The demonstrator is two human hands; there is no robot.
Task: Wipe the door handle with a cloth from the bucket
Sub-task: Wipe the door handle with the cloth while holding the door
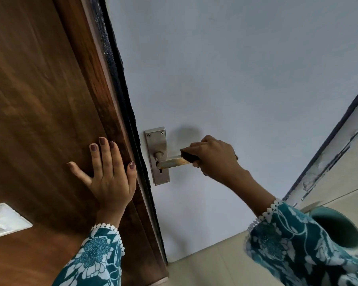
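Note:
A metal lever door handle point(172, 163) sticks out from a steel backplate point(158, 155) on the pale door point(236, 89). My right hand point(213, 158) is closed around the outer end of the lever, pressing a small dark cloth point(189, 156) against it. The cloth shows only as a dark edge under my fingers. My left hand point(108, 174) lies flat with fingers spread on the brown wooden panel point(39, 120) left of the door edge. A teal bucket point(337, 228) stands on the floor at the lower right, partly hidden by my right sleeve.
The dark door edge point(130, 120) runs diagonally between the wood panel and the pale door. A white switch plate point(4, 219) sits on the wood at the lower left. Beige floor tiles point(211, 265) lie below the door. Another frame edge point(329, 153) crosses the right side.

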